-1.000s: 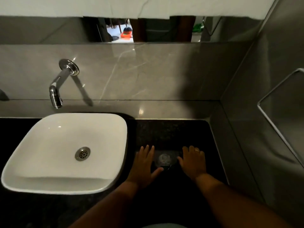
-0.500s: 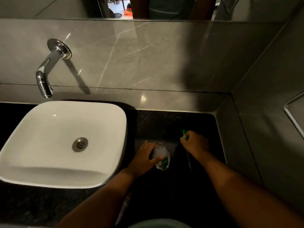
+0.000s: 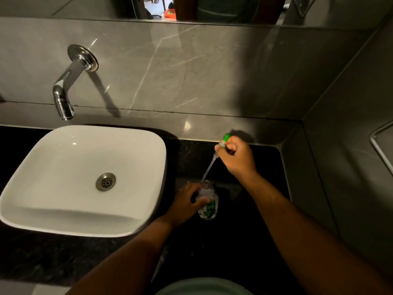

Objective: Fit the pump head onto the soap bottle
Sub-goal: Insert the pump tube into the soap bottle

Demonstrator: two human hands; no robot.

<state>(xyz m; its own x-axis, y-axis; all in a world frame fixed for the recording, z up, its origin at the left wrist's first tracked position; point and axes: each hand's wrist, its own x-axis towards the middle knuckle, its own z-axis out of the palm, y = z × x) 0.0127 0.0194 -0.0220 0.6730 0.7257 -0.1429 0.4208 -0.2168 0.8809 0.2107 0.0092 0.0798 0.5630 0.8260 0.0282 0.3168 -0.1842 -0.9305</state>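
A clear soap bottle [image 3: 209,204] with a green label stands on the dark counter [image 3: 265,162], right of the basin. My left hand [image 3: 187,202] grips its left side. My right hand [image 3: 237,157] holds the green pump head [image 3: 225,139] raised above and behind the bottle. The pump's clear dip tube [image 3: 209,168] slants down to the left, and its lower tip sits at the bottle's open neck.
A white square basin [image 3: 53,162] fills the left of the counter, with a chrome wall tap [image 3: 63,99] above it. Grey marble walls close in behind and at the right, where a metal rail [image 3: 380,145] projects. A mirror runs along the top.
Both hands lay flat beside the bottle a second ago. My left hand then gripped the bottle, and my right hand picked up the pump head and raised it, tube tip now at the neck.
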